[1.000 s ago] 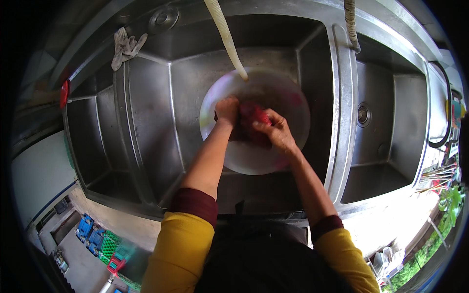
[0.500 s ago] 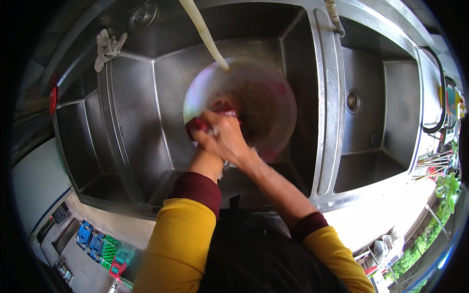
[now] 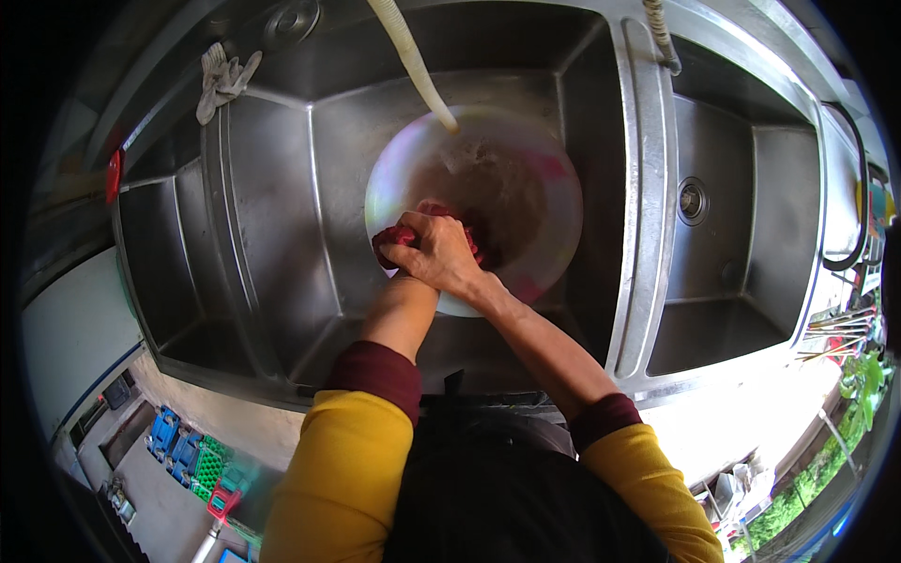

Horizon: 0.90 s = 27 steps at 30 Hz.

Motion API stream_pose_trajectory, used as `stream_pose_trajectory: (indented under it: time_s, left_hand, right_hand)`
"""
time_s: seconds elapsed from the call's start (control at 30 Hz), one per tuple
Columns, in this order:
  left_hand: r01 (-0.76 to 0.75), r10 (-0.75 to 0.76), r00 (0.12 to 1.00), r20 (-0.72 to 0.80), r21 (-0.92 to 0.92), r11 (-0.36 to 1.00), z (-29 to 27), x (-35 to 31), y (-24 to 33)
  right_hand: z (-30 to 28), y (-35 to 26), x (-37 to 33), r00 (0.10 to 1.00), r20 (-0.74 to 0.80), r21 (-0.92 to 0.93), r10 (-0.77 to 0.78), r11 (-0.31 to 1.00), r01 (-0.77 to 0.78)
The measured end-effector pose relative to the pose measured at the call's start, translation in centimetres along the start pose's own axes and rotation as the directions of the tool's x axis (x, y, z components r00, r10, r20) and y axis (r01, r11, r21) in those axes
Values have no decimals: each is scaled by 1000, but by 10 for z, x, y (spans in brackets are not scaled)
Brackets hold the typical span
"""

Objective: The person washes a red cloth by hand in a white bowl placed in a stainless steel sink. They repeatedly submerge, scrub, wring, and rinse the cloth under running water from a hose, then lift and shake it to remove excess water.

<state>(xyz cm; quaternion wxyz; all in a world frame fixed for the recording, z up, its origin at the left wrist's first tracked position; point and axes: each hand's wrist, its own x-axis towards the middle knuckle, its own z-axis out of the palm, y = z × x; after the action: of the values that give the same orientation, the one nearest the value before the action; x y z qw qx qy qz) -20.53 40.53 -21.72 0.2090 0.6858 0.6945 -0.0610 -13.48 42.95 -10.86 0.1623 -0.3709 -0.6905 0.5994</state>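
Note:
My right hand (image 3: 445,251) lies across the top of my left, its fingers closed on a wet, dark red bunched cloth (image 3: 390,246). Beneath it, my left hand (image 3: 411,287) meets the same cloth; its fingers are mostly covered by the right hand and red folds. Red folds stick out on both sides of the clasped hands. Both hands are over the left part of a round, pale basin (image 3: 549,246) with pink patches, holding murky brownish water with some foam. The basin stands in the large middle bowl of a steel sink (image 3: 338,178).
A pale hose (image 3: 410,52) hangs down to the basin's far rim. Another hose (image 3: 660,36) ends by the divider. A bowl with a drain (image 3: 692,201) lies right, a narrower one left. Grey-white gloves (image 3: 223,83) drape over the left divider. Green crates (image 3: 210,467) stand below left.
The motion blur on my hands and the cloth has gone, and foam shows more plainly in the water. The whole view has shifted slightly. Both hands keep together at the basin's left.

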Motion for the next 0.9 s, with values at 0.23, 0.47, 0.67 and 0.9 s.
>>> stream_pose_trajectory:
  time_s: [0.23, 0.47, 0.67, 0.9]
  left_hand:
    - [0, 4, 998, 56, -68, 998, 2, 8, 3]
    - [-33, 42, 995, 89, -99, 995, -8, 13, 11]
    - [-41, 74, 984, 162, -195, 980, -19, 9, 18]
    - [276, -366, 931, -4, -649, 709, -11, -48, -9]
  right_hand:
    - [-21, -56, -36, 992, -22, 231, -121, 965, 123]
    - [-8, 2, -10, 985, -174, 72, -5, 997, 18]
    - [-12, 107, 24, 918, -301, -108, -260, 965, 238]
    - [-54, 170, 37, 791, -600, -433, -120, 880, -196]
